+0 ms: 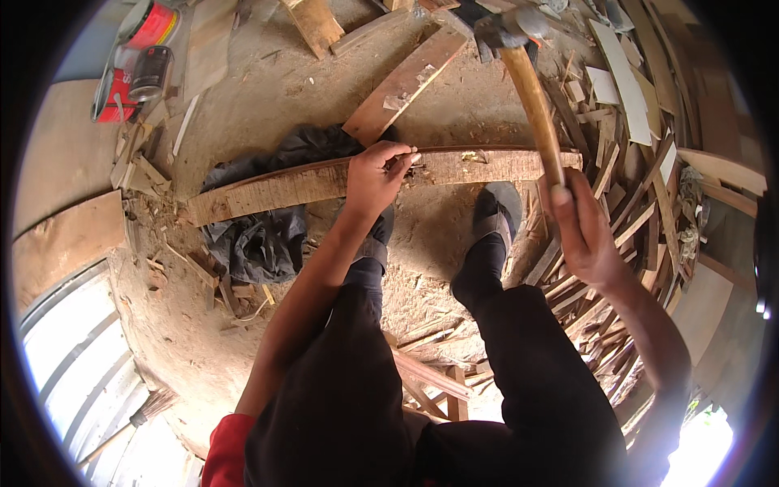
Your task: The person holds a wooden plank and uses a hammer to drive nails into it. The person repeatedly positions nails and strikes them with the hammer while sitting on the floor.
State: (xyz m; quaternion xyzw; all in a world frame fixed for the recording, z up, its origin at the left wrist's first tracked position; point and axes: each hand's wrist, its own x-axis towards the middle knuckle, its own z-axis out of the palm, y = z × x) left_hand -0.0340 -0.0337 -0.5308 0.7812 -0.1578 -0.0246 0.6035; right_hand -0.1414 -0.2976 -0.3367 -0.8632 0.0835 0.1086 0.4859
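Note:
A long, narrow wooden board (284, 185) lies crosswise in front of my feet, its left part over a crumpled dark cloth (258, 247). My left hand (373, 180) rests on the board near its middle, thumb and forefinger pinched together at its far edge. Whatever sits between those fingertips is too small to make out. In my right hand (583, 235) is a hammer (531, 101), gripped by its wooden handle. The hammer's metal head is raised away from me, beyond the board's right part. A rough, broken patch (473, 156) shows on the board right of my left hand.
Scrap wood (625, 211) is heaped along the right side. Another plank (410, 81) lies slantwise beyond the board. Red cans (150, 24) and a dark can (152, 73) stand at the far left. A broom (154, 403) is at the lower left. My shoes (497, 211) are close to the board.

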